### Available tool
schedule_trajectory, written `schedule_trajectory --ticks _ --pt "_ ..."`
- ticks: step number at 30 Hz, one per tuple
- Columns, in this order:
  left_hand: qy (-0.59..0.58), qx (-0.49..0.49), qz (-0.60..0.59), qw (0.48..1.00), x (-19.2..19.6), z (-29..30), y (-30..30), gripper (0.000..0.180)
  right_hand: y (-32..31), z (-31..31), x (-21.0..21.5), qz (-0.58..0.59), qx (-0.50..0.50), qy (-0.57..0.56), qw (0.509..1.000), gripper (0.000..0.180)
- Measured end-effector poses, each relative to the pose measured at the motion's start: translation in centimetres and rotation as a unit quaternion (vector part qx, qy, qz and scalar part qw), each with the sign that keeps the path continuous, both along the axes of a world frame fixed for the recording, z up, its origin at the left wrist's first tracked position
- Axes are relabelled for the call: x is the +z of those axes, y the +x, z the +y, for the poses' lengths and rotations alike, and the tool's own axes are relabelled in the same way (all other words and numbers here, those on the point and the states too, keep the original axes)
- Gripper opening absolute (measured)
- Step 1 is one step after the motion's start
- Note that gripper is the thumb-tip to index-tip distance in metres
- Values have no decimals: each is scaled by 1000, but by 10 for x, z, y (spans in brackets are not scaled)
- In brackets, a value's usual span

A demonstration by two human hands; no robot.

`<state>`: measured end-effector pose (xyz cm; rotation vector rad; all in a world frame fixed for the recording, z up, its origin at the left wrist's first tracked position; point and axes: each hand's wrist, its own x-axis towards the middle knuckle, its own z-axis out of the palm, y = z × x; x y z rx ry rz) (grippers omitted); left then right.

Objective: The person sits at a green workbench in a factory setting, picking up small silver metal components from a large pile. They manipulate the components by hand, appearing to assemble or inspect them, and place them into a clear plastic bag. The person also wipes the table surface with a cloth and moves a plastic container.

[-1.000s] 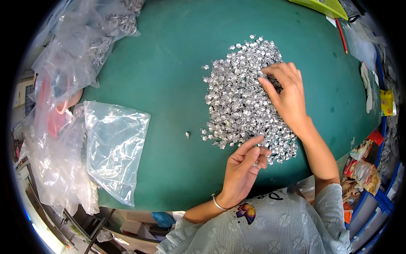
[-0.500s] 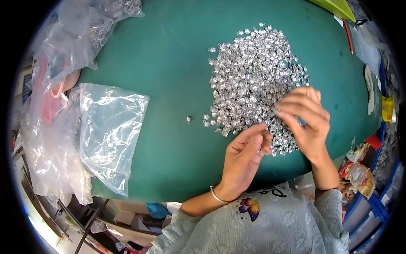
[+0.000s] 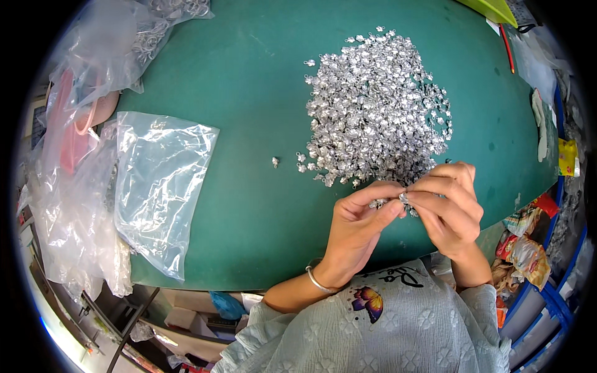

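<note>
A heap of small silver flower-shaped charms, each with a little loop, is spread on the green tabletop. At the heap's near edge my two hands meet fingertip to fingertip. My right hand pinches one silver charm between thumb and fingers. My left hand is closed, its thumb and forefinger beside that charm, and more silver pieces show between its fingers. Exactly how the left fingers grip them is partly hidden. One single charm lies apart, left of the heap.
A clear plastic bag lies flat on the table's left side. Beyond it are crumpled plastic bags, some with silver parts, and a pink container. A red pencil and a lime-green tray sit at the far right.
My right hand has come down and left from over the heap to my left fingertips, with a charm in its pinch. The whole view has shifted slightly.
</note>
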<state>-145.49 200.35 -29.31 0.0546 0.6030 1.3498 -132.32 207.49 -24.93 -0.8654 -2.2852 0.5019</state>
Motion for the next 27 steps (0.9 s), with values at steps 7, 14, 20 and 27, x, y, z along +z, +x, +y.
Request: schedule_trajectory --ticks 7,14,20,27 --pt "34 -5 -28 999 -1 0 0 18 1 -3 4 57 -4 -95 994 21" --pt "70 -47 -93 992 -1 -4 1 17 12 4 -13 209 -75 -270 937 18" --pt "77 -118 -101 985 0 -7 8 21 -13 23 -30 -134 40 -68 988 31" --pt "82 -168 -53 981 4 -6 11 23 4 25 -43 -197 37 19 979 28"
